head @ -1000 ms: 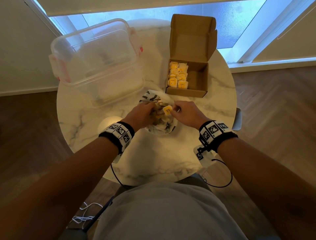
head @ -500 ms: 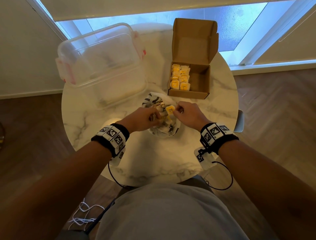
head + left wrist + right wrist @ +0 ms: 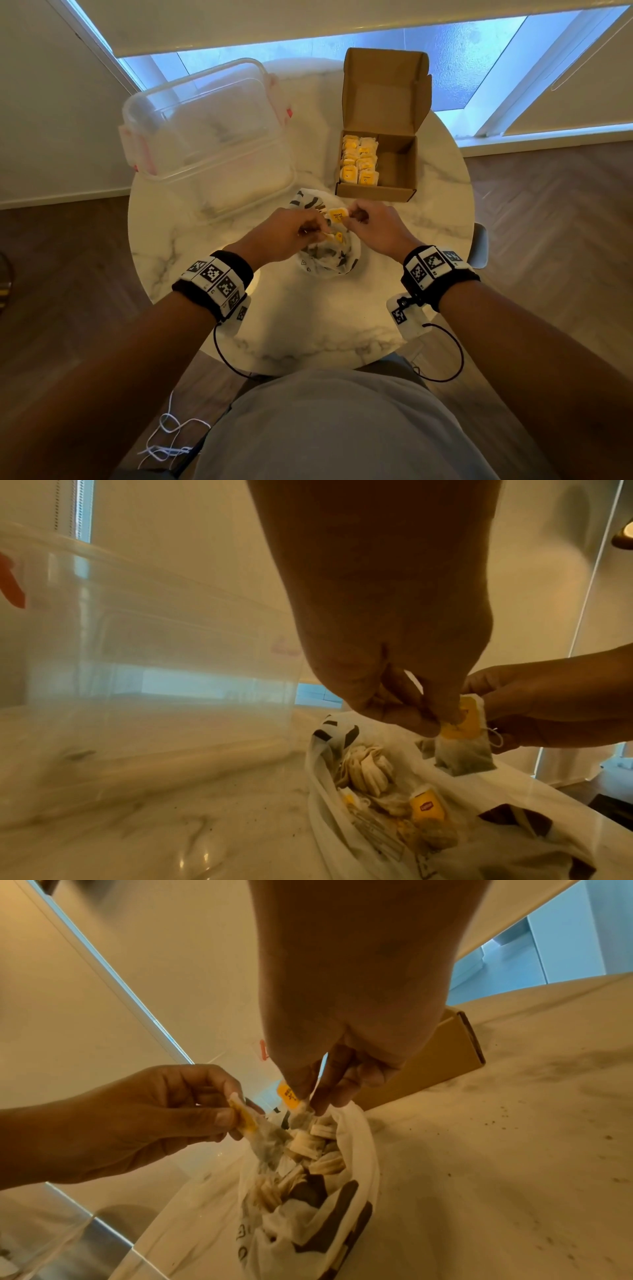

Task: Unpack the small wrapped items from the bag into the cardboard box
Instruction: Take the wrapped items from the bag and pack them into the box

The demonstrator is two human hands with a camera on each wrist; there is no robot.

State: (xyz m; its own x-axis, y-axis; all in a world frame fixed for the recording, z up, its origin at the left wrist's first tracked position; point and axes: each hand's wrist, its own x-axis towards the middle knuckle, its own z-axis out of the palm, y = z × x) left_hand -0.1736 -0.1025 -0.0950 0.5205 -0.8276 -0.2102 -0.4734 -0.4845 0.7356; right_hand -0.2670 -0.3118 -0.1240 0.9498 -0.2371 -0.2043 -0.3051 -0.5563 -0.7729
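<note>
A white bag with dark markings (image 3: 329, 265) lies open on the table and holds several tea bags (image 3: 426, 808). Just above its mouth, my left hand (image 3: 318, 232) pinches one yellow-tagged tea bag (image 3: 460, 723). My right hand (image 3: 352, 215) pinches another tea bag by its orange-yellow tag (image 3: 337, 216); in the right wrist view it hangs from my fingertips (image 3: 291, 1096). The open cardboard box (image 3: 375, 192) stands just beyond my right hand, lid up. Several yellow tea bags (image 3: 359, 161) are stacked in its left half.
A large clear plastic container (image 3: 212, 137) with red clips takes up the back left of the round marble table (image 3: 308, 329). The box's right half is bare cardboard. Floor and a window lie beyond the table's edge.
Both hands have risen a little from the bag's mouth and drawn slightly apart. The right hand's tea bag now hangs free of the bag, nearer the box.
</note>
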